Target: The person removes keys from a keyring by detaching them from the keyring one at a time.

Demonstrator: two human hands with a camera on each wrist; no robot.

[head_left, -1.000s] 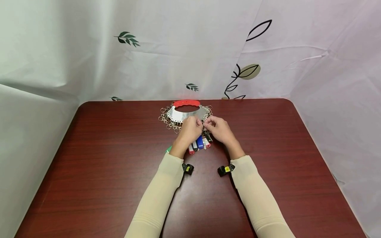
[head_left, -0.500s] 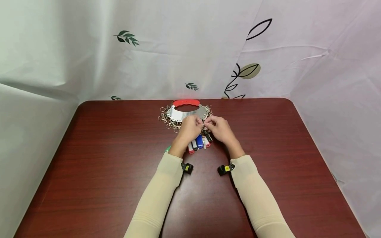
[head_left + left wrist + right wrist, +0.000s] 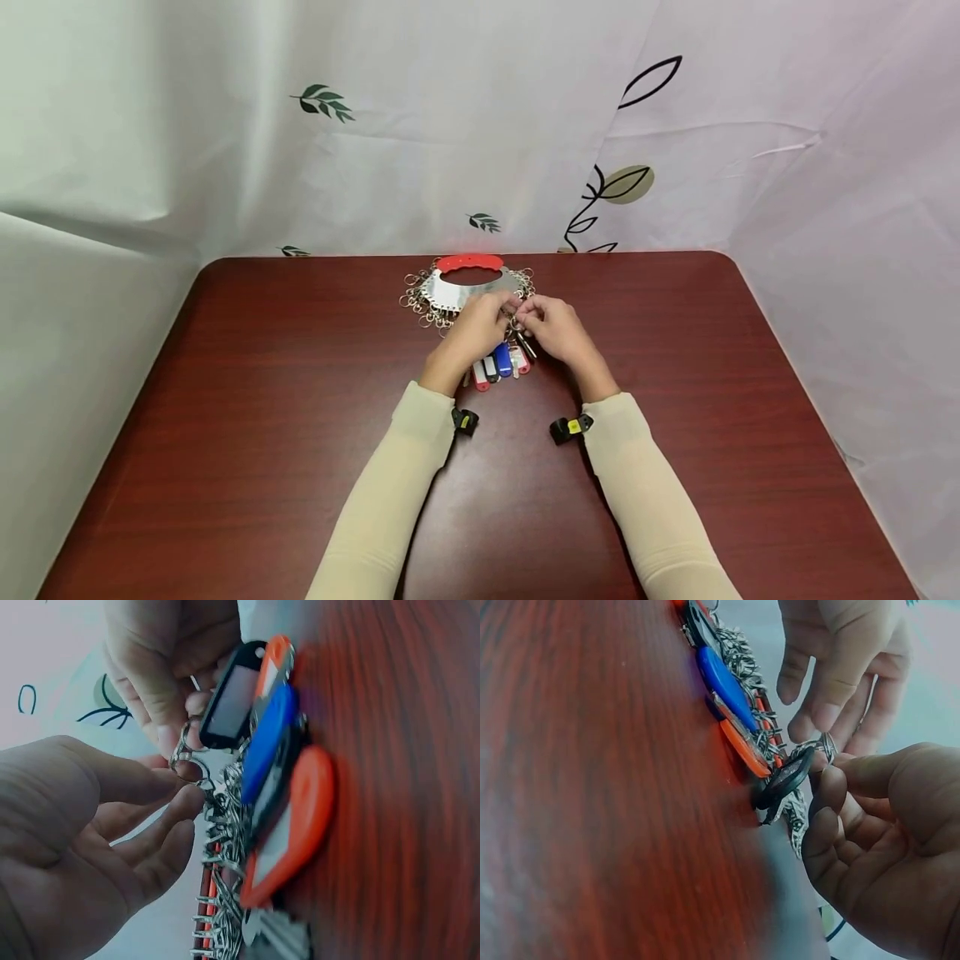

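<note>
A metal key holder (image 3: 450, 292) with a red grip and a fringe of metal rings lies at the table's far edge. Colored key tags hang toward me, among them a blue tag (image 3: 502, 359) and a red tag (image 3: 481, 377). My left hand (image 3: 477, 325) pinches a small metal ring at the holder's rim between thumb and finger. Close beside it, my right hand (image 3: 555, 325) pinches a split ring (image 3: 826, 746) that carries a black key tag (image 3: 231, 697). In the left wrist view the two rings meet between the fingertips; whether they are linked, I cannot tell.
The dark red wooden table (image 3: 262, 433) spreads out around the arms. Behind it hangs a white curtain (image 3: 420, 125) with leaf prints. Black wrist cameras (image 3: 465, 422) sit on both cuffs.
My left hand has turned slightly and its fingers reach farther right, nearer the right fingertips. A green tag beside the left wrist has gone out of sight. The right hand has barely moved.
</note>
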